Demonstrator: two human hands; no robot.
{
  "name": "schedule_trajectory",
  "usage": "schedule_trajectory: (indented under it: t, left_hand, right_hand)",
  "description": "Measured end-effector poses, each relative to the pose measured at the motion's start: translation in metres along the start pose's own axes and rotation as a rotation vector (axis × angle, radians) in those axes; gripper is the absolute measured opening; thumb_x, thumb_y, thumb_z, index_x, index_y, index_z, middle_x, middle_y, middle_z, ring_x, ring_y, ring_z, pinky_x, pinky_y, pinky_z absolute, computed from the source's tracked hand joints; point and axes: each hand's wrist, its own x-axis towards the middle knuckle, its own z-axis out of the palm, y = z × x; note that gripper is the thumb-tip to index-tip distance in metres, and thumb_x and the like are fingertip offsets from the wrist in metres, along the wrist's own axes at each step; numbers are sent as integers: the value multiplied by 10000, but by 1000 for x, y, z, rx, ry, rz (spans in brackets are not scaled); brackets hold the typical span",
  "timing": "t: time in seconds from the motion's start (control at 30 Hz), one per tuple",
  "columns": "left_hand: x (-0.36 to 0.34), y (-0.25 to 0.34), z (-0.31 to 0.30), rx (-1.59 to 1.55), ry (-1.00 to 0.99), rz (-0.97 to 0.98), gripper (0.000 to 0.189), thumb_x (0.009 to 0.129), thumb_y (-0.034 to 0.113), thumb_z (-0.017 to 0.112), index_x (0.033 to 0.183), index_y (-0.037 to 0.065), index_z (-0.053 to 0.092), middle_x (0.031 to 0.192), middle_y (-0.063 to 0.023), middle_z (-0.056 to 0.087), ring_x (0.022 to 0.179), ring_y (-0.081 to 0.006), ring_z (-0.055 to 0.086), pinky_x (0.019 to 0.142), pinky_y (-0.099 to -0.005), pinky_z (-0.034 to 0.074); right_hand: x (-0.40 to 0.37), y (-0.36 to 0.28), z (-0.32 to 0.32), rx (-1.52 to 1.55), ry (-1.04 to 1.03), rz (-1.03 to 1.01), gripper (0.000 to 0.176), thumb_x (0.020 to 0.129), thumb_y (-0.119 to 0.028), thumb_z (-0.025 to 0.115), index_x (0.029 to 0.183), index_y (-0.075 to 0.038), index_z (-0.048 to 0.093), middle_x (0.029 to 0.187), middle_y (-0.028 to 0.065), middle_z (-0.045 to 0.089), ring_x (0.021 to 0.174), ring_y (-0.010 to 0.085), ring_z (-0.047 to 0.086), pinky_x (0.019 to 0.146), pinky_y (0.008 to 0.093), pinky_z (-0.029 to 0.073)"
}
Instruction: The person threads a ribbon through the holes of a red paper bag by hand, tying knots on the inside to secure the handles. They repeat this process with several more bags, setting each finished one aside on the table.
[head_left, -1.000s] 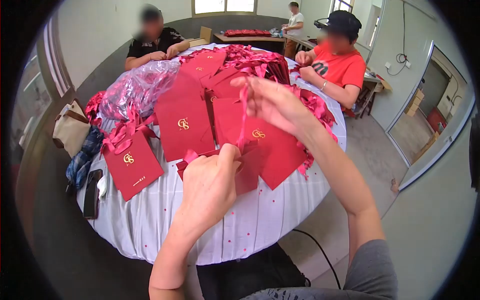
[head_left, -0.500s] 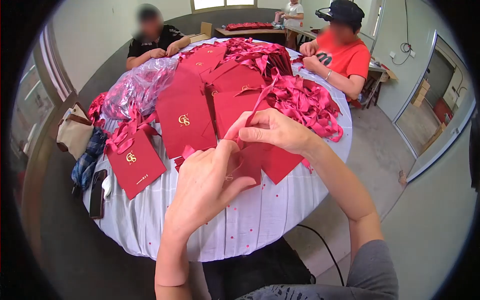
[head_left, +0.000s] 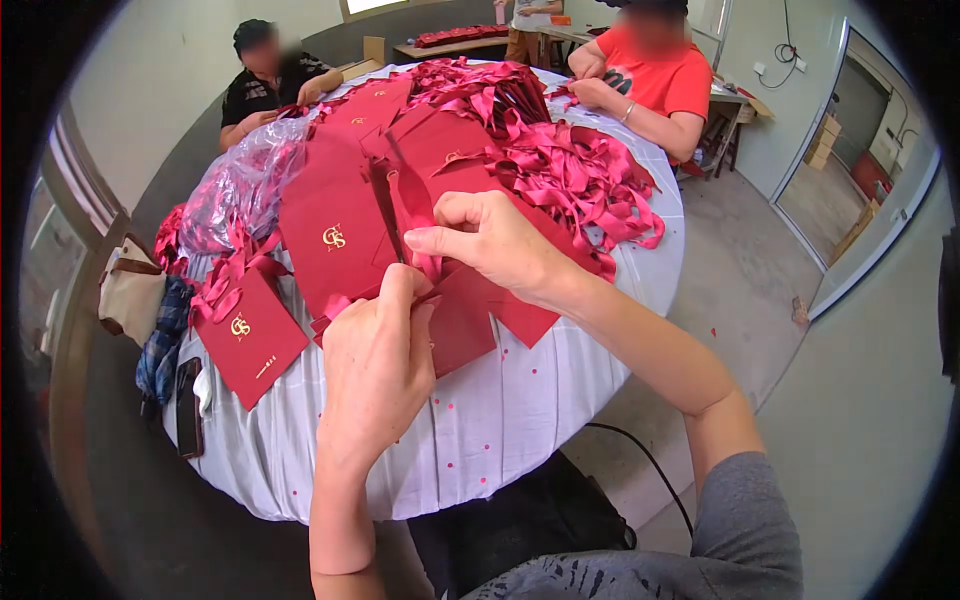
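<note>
My right hand (head_left: 490, 245) pinches a red ribbon (head_left: 411, 200) between thumb and fingers, above a red paper bag (head_left: 465, 325). Just below and to the left, my left hand (head_left: 372, 355) is closed at the bag's upper edge, thumb pressed to the index finger. It partly covers the bag and its gold mark. A short loop of pink ribbon (head_left: 338, 306) sticks out beside my left knuckles. Close behind my hands lies a stack of red bags (head_left: 335, 200) with a gold logo. Another red bag (head_left: 252, 335) with ribbon handles rests to the left.
The round table has a white cloth (head_left: 520, 420) dotted with red bits. Loose ribbons (head_left: 590, 180) pile up right, a plastic bag (head_left: 245, 190) left. A phone (head_left: 189, 405), a cloth bag (head_left: 132, 285) and an umbrella (head_left: 163, 345) are at the left edge. Two people sit across, handling red pieces.
My right hand has moved left and slightly down, with the ribbon now upright above the bag. My left thumb has closed against the index finger. The whole view has shifted a little.
</note>
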Motion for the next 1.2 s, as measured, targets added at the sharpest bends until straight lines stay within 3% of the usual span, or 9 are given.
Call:
schedule_trajectory:
  t: [0.23,0.4,0.5,0.67,0.77,0.8,0.97,1.07,1.2]
  left_hand:
    - [0,-2,4,-6,63,22,132,825,-35,555,935,8,494,766,-172,628,667,-332,615,595,-401,453]
    - [-1,-11,-18,-450,185,-145,144,868,-78,508,994,-8,517,869,-157,642,800,-256,656,734,-314,489]
    - [-10,-32,-45,-207,419,-201,41,878,-25,570,919,-30,568,808,-105,616,763,-159,608,713,-267,467]
    - [-30,-51,-53,6,159,-304,190,911,149,585,913,-41,578,816,-187,609,729,-291,601,663,-350,449]
    - [-29,-59,-50,-220,131,-453,259,947,207,560,938,-51,578,714,-171,586,665,-199,597,625,-328,448]
    - [-28,-63,-50,-255,102,-490,328,994,246,484,960,-66,580,774,-63,613,724,-110,585,649,-270,464]
    - [-19,-72,-52,-233,-74,-576,518,955,428,511,859,-62,648,614,-108,552,608,-162,562,589,-313,452]
    - [-11,-69,-59,-190,-294,-765,558,931,483,533,977,-54,676,649,-103,579,612,-113,533,592,-294,464]
    - [-14,-78,-50,-427,-186,-590,493,929,419,571,938,-62,681,645,-105,607,608,-95,550,580,-284,461]
  right_hand:
    - [-4,-1,-15,-12,-306,24,150,892,-113,645,960,15,685,879,38,681,867,98,624,787,234,493]
    - [-16,-5,8,-136,-64,-89,180,918,-123,605,941,39,679,848,33,677,811,77,609,743,228,486]
    - [-15,0,15,-99,-39,-168,190,932,-123,581,871,39,660,836,24,653,814,72,586,755,226,465]
    - [-12,7,20,-90,-27,-161,182,937,-113,572,889,43,652,844,18,651,824,72,580,771,226,460]
    - [-14,4,21,-174,10,-158,179,937,-109,573,891,45,651,842,18,653,817,74,584,764,227,464]
    - [-14,5,22,-143,10,-166,170,935,-103,575,900,45,650,844,19,656,810,75,589,755,226,470]
    - [-14,7,23,-115,2,-163,165,935,-105,581,913,44,648,845,22,656,806,75,590,745,221,473]
    - [-13,9,24,-104,20,-170,167,934,-108,584,913,45,647,841,25,655,802,75,590,737,220,473]
    - [-13,11,24,-120,34,-190,165,933,-105,584,904,47,642,828,29,653,795,80,592,728,223,474]
